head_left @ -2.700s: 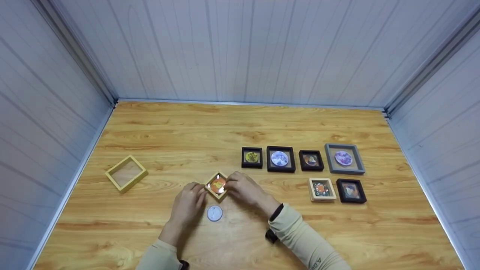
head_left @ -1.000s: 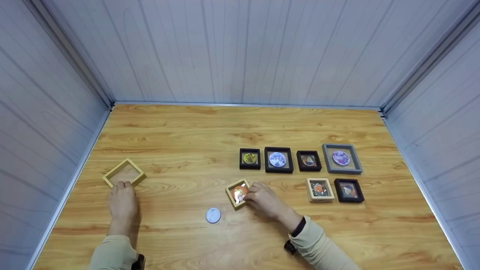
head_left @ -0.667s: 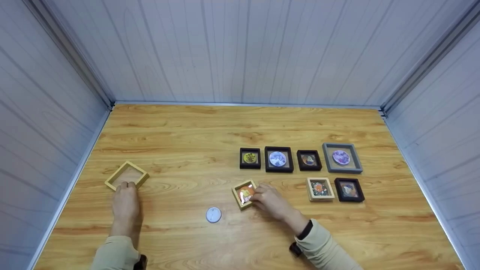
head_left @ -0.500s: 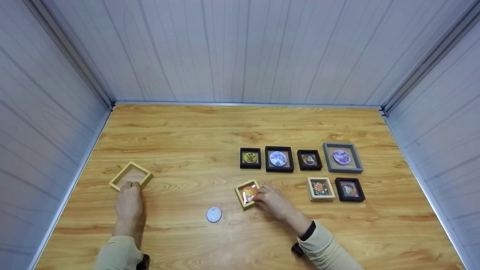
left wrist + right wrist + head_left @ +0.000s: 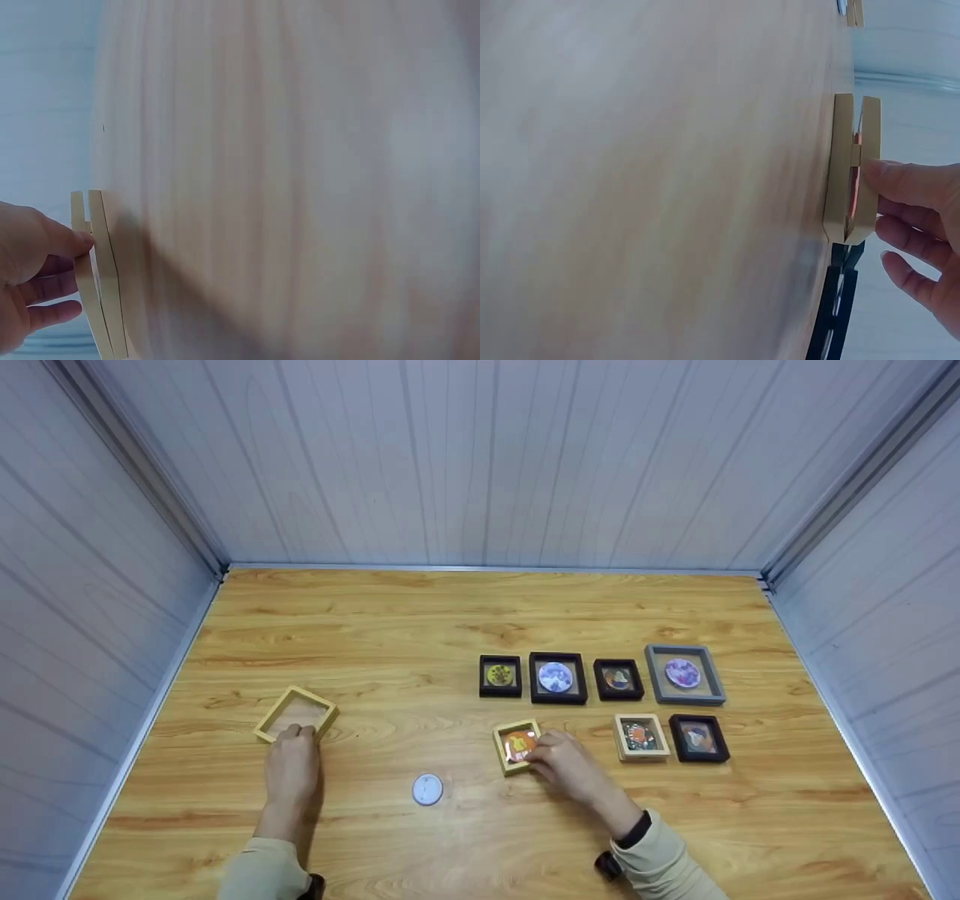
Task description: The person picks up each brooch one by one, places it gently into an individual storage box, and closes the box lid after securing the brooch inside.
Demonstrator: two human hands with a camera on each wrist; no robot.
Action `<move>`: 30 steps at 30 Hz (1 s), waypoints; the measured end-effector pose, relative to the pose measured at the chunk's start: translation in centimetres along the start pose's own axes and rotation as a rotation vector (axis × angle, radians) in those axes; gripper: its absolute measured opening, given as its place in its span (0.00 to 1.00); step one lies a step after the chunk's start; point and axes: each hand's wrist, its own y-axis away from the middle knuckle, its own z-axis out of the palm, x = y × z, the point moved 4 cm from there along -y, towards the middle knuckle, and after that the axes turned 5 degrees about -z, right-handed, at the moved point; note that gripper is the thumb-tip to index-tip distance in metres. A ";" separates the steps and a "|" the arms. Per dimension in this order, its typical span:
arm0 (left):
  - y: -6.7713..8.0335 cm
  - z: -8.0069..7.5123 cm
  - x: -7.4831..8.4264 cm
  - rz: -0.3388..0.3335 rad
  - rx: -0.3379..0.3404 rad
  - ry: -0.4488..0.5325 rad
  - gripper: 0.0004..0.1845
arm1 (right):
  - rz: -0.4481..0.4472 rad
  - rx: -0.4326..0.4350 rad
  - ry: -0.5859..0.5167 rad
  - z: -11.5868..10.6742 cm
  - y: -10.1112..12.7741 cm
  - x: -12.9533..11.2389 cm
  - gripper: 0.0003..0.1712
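Observation:
In the head view my left hand (image 5: 292, 769) pinches the near edge of a larger yellow display frame (image 5: 274, 717), which has a clear, bare window. The left wrist view shows the thumb against this frame (image 5: 109, 281), whose two halves gape slightly. My right hand (image 5: 574, 772) pinches the right side of a small yellow display frame (image 5: 506, 765) with an orange round badge (image 5: 517, 745) inside. From the right wrist view, that frame (image 5: 841, 180) also stands slightly apart along its edge, with a reddish edge between the halves. A white round disc (image 5: 427, 790) lies between the hands.
Behind the right hand stands a row of black frames (image 5: 557, 701) and a grey frame (image 5: 652, 675), each with a round badge. Nearer are a cream frame (image 5: 621, 748) and another black frame (image 5: 722, 742). Pale panel walls (image 5: 480, 465) bound the wooden table (image 5: 360, 622).
Both hands were at the small yellow frame; my left hand has since gone to the larger frame and slid it rightward. My right hand has moved the small frame rightward and turned it.

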 end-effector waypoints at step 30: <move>0.8 2.3 7.2 0.081 -0.049 0.089 0.04 | 0.145 -0.007 0.035 -2.6 3.2 2.7 0.06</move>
